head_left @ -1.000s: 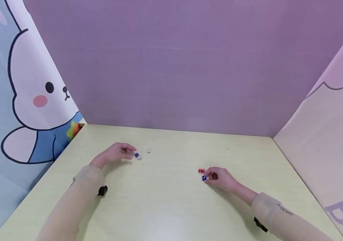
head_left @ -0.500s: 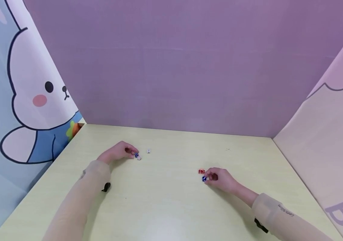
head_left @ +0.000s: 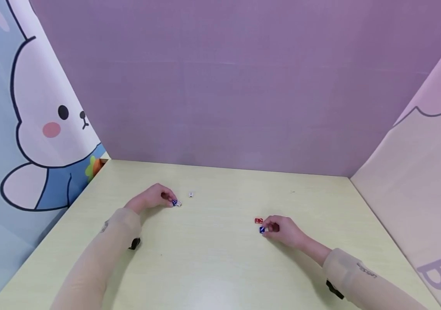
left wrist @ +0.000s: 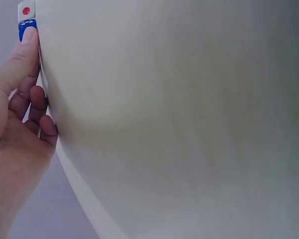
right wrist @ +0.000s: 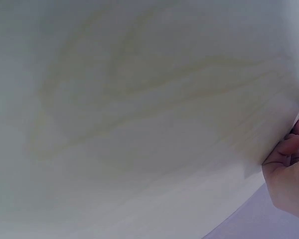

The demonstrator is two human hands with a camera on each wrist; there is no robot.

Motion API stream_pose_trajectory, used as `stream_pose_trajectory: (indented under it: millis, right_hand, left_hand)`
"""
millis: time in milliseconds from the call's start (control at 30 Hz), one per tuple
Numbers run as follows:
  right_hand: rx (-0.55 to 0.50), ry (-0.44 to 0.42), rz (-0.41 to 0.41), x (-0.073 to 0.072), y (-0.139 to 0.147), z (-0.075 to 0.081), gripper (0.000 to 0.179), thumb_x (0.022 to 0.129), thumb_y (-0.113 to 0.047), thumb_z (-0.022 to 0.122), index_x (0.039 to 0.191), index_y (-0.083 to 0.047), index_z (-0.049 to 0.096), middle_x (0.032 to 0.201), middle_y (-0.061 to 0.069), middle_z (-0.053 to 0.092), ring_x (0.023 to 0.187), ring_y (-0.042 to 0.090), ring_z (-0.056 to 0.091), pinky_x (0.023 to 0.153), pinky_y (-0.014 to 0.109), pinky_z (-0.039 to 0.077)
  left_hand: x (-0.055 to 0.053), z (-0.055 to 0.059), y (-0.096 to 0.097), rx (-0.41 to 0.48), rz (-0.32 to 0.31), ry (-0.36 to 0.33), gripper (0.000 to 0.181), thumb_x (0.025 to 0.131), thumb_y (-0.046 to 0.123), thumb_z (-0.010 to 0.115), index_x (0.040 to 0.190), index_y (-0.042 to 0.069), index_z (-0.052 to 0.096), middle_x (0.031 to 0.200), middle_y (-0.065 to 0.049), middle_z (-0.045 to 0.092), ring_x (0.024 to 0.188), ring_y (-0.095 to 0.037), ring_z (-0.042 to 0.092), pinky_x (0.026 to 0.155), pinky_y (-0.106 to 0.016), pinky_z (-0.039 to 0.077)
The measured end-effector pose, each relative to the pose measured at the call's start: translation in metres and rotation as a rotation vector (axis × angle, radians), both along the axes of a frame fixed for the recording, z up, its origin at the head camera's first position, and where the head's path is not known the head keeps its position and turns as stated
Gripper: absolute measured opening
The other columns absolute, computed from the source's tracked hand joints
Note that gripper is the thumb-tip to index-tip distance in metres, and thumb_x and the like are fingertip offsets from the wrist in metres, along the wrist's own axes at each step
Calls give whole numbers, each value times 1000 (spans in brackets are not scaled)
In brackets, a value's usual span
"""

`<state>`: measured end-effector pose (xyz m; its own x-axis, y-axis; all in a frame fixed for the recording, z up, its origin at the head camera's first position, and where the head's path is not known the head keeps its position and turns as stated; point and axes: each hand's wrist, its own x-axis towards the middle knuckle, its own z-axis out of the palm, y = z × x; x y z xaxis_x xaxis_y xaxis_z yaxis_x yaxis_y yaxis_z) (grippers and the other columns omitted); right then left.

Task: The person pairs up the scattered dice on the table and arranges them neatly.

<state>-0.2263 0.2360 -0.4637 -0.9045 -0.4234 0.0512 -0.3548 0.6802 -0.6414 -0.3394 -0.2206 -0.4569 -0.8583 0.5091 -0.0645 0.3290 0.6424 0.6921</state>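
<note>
My left hand (head_left: pixel 156 196) pinches a blue die (head_left: pixel 174 203) between thumb and fingers at the left of the table. A white die (head_left: pixel 179 204) lies right against that blue one; in the left wrist view the white die (left wrist: pixel 26 11) shows a single red dot. Over on the right, my right hand (head_left: pixel 284 230) pinches another blue die (head_left: pixel 262 230). Just behind it sit red dice (head_left: pixel 258 220) side by side. Only a sliver of blue shows past my right fingers in the right wrist view.
One more white die (head_left: pixel 191 194) stands alone a little right of and behind the left group. The pale table (head_left: pixel 212 249) ends at a purple backdrop (head_left: pixel 228 86). Printed cloths hang along both sides.
My left hand has reached right, closed its fingers on the blue die and drawn it slightly nearer, level with the white die. My right hand has stayed in place.
</note>
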Motion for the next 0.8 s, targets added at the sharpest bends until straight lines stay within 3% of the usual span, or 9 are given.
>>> stream_pose_trajectory:
  millis: [367,800]
  right_hand:
    - [3,2,-3,0,0,1,15,80,-14,75,92,-12,66,75,-3,53,68,9,45,58,19,37]
    - [6,16,2,0,0,0,15,81,-14,75,93,-12,66,75,-4,53,68,8,45,58,19,37]
  left_hand:
    - [15,-4,1,1,-73,10,18,79,14,76,96,9,72,86,2,67,81,-11,58,77,-24,48]
    - [50,-10,28,109,45,12,19,76,14,78,93,7,72,85,0,68,79,-11,57,71,-20,47]
